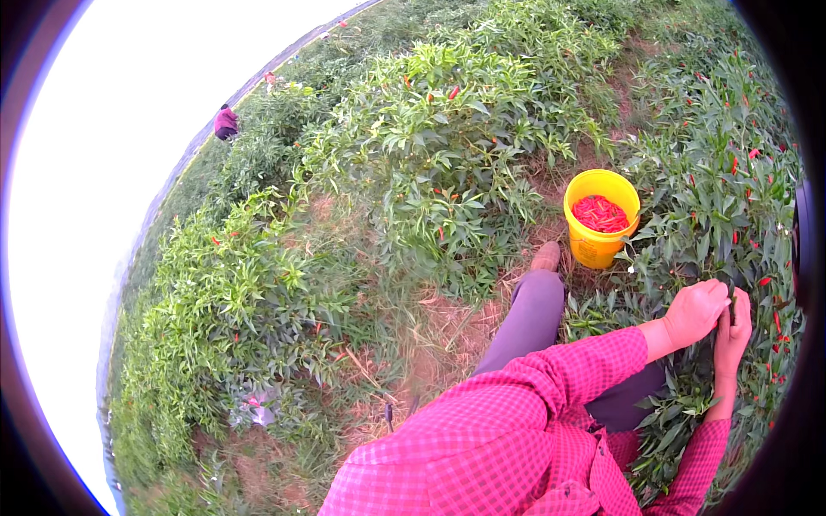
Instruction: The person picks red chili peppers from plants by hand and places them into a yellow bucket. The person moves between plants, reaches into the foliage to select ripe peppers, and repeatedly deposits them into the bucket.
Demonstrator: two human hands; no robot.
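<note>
Both my hands meet among the chili pepper plants (716, 213) on the right. The fingers of my left hand (695, 314) are bent inward, close against my right hand (734, 330), which is raised with its fingers curled. Something dark green, a leaf or an unripe pepper, shows between the fingertips. A speck of red is visible under my left hand, but what either hand grips is mostly hidden. Ahead of my hands, a yellow plastic bucket (595, 250) stands upright on the ground. Picked red chili peppers (600, 214) fill part of it.
My shoe (546, 257) is beside the bucket, on a strip of bare soil (452, 329) and dry grass between rows. More pepper bushes (439, 142) rise to the left. A pale plastic bag (261, 413) lies among leaves. Far off, a person (226, 122) is in the field.
</note>
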